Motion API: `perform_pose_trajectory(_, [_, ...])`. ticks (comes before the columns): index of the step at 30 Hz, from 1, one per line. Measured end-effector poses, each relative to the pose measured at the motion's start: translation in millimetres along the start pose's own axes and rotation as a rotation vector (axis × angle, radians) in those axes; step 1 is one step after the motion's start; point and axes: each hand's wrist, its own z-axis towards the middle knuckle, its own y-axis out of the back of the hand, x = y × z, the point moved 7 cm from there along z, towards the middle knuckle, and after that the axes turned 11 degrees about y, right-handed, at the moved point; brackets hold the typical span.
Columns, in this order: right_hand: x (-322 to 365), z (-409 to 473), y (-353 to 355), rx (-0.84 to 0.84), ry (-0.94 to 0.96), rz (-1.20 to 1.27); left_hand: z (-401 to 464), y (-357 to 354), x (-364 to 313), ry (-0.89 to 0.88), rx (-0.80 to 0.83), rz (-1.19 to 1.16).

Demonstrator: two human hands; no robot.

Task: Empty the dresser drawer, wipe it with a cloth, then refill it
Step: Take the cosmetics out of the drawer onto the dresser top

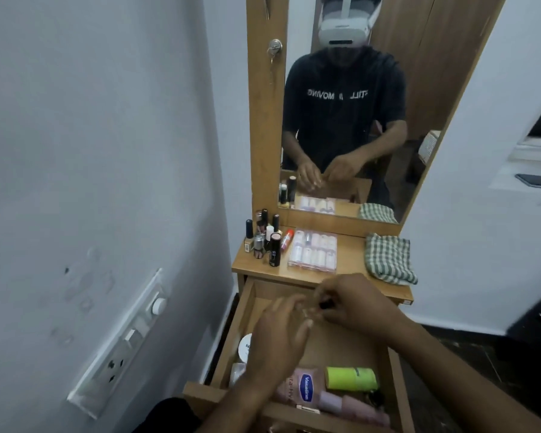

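Note:
The wooden dresser drawer (pixel 397 389) is pulled out below me. In it lie a pink Vaseline bottle (pixel 305 387), a lime-green container (pixel 352 378), a pink tube (pixel 353 407) and a white jar (pixel 244 348) at the left. Both hands hover over the drawer's back half, fingertips close together. My right hand (pixel 353 303) pinches a small dark-capped bottle (pixel 324 304). My left hand (pixel 281 335) reaches toward it with fingers spread; whether it touches the bottle is unclear. A green checked cloth (pixel 388 257) lies folded on the dresser top (pixel 350 254) at the right.
Several nail polish bottles and lipsticks (pixel 264 239) stand at the dresser top's left, beside a clear box of small bottles (pixel 313 251). A mirror (pixel 356 120) rises behind. The wall with a switch panel (pixel 122 348) is close on the left.

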Motion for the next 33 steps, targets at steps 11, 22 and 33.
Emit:
perform_pose_trajectory(11, [23.7, 19.4, -6.8, -0.235, -0.080, 0.437, 46.9, 82.2, 41.5, 0.040, -0.277, -0.010])
perform_pose_trajectory(22, [-40.3, -80.3, -93.9, 0.408, -0.206, -0.150, 94.3, 86.0, 84.6, 0.238, -0.384, -0.143])
perform_pose_trajectory(33, [-42.3, -76.3, -87.5, 0.184, -0.151, -0.104, 103.4, 76.5, 78.0, 0.201, -0.390, -0.118])
